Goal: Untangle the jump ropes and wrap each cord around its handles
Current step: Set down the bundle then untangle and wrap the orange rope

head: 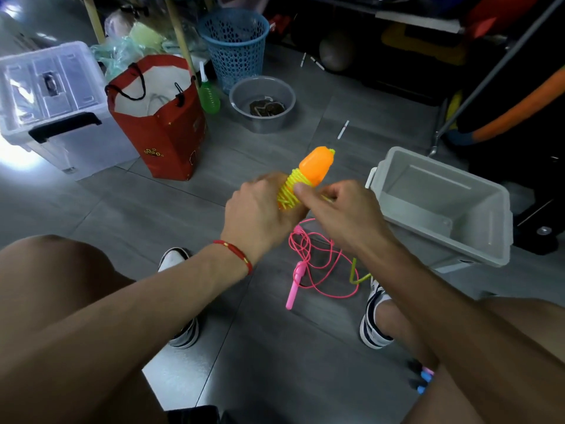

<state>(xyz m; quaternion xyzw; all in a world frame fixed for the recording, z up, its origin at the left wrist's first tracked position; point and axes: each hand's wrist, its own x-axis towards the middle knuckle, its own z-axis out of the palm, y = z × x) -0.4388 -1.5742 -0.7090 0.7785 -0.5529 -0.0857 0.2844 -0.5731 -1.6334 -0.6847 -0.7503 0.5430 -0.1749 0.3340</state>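
My left hand grips the orange jump-rope handles, which point up and away from me. Yellow-green cord is wound in many turns round their lower part. My right hand pinches the loose yellow-green cord right beside the coil. A short loose end of that cord hangs below my right wrist. On the floor under my hands lies a pink jump rope, its thin cord in loose loops and one pink handle pointing toward me.
An open grey bin stands at the right. A red paper bag, a clear lidded box, a blue basket and a grey basin sit beyond. My knees and shoes frame the floor space.
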